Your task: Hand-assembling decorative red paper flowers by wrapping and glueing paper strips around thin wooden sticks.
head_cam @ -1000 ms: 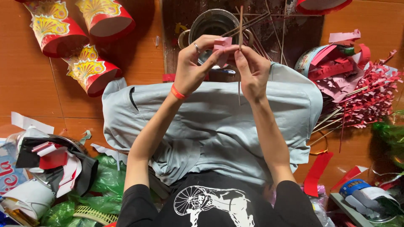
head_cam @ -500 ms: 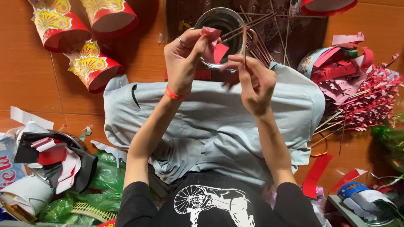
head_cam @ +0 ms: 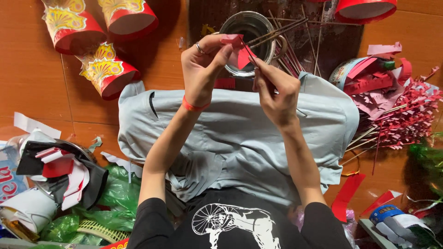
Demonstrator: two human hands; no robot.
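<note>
Now hands (head_cam: 203,69) w/ red paper (head_cam: 240,53) lower-left (over tin (head_cam: 251,27)).

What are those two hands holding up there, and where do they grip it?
The left hand pinches a red paper strip at its top end. The right hand holds a thin stick by its lower part, its tip against the paper.

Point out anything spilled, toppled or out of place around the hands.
Three red paper cups with yellow fan prints lie tipped on the orange floor, upper left. Red paper scraps spill from a round tin at right. The left hand and right hand hold a red paper piece neatly over a metal bowl.
</note>
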